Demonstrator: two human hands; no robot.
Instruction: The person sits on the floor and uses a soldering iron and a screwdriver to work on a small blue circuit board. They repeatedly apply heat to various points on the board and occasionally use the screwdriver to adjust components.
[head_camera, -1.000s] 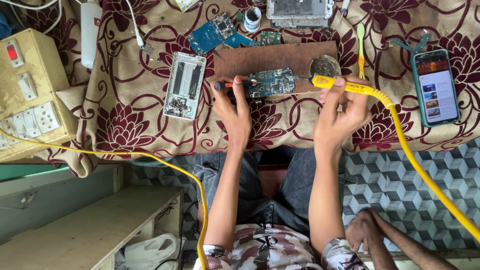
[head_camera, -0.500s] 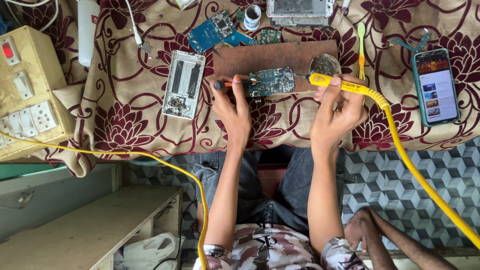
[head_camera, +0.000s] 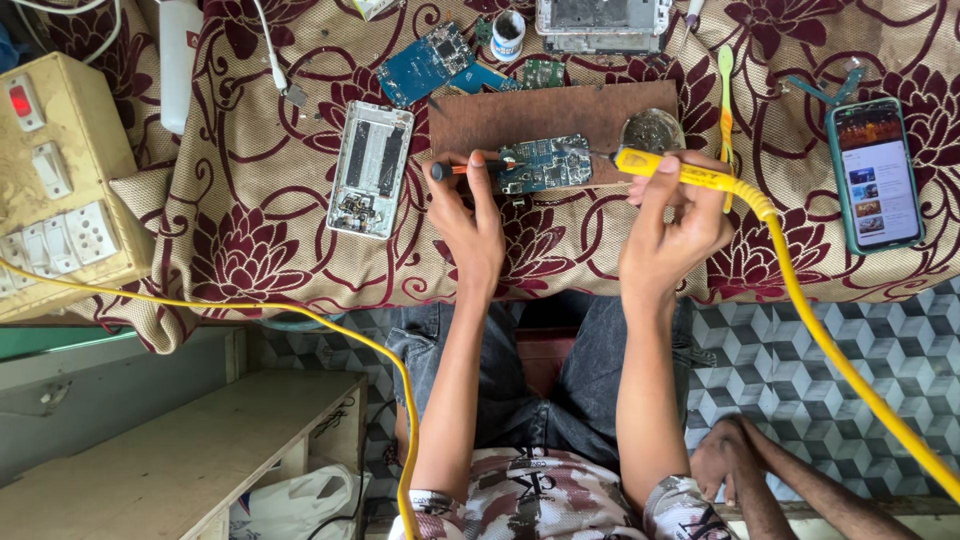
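Cream switchboard box (head_camera: 55, 190) at far left of a counter draped in maroon-flowered cloth (head_camera: 250, 240), with a yellow cable (head_camera: 300, 320) trailing off below. Next along, a stripped silver phone frame (head_camera: 370, 168) lying flat, apart from the work. Left hand (head_camera: 470, 225) clenched round a slim black-and-orange-handled tool (head_camera: 455, 170), tip laid on the left edge of a small blue circuit board (head_camera: 548, 163), itself resting on a brown wooden slab (head_camera: 520, 115) at mid-counter. Right hand (head_camera: 675, 220) gripping a yellow soldering iron (head_camera: 680, 172) pen-fashion, fingers (head_camera: 655, 190) closed on the barrel, tip meeting the board's right edge, just beside a round metal tin (head_camera: 650, 130). Further right, a yellow-green toothbrush (head_camera: 726, 100), then a lit smartphone (head_camera: 873, 172) face up. At bottom right, another person's hand (head_camera: 730, 460) resting low, well clear of the job.

Judged best done thus: pin the board firmly with the left-hand tool so that nothing slides; touch only the iron's tip to the joint, and briefly; hold the iron's cord away from tin and toothbrush; brace the right wrist against the counter edge for a steady point.
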